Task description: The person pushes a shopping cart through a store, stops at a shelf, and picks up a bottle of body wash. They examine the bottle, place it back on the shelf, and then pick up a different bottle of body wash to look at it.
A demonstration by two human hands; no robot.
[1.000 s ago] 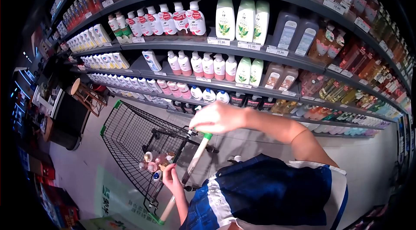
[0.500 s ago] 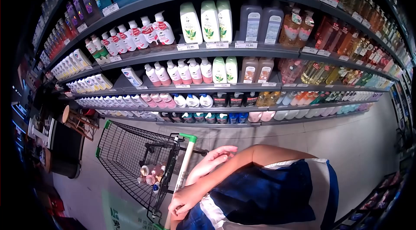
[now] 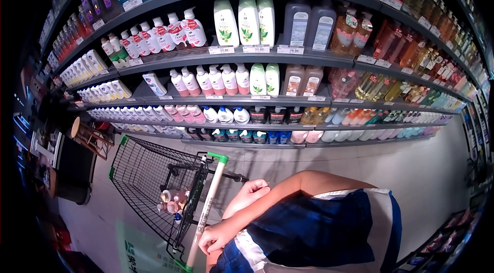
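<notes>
A black wire shopping cart (image 3: pixel 139 170) stands in front of me, to the left. Its white handle bar (image 3: pixel 210 198) has green end caps. My left hand (image 3: pixel 216 234) is closed around the near end of the handle bar. Just right of the bar, my right hand (image 3: pixel 249 193) is drawn in close to my body, fingers curled with nothing in them; whether it touches the bar I cannot tell. Several small bottles (image 3: pixel 172 201) lie in the cart near the handle end.
Long store shelves (image 3: pixel 288 57) run across the view, full of pump bottles, among them white-and-pink ones (image 3: pixel 206 80). Price tags line the shelf edges. A wooden stool (image 3: pixel 90 136) stands at the left past the cart. A green floor sign (image 3: pixel 139 247) lies below the cart.
My right hand left the far end of the handle bar and pulled back toward my body, curling up. My left hand closed on the near end of the bar. The view swung along the shelves.
</notes>
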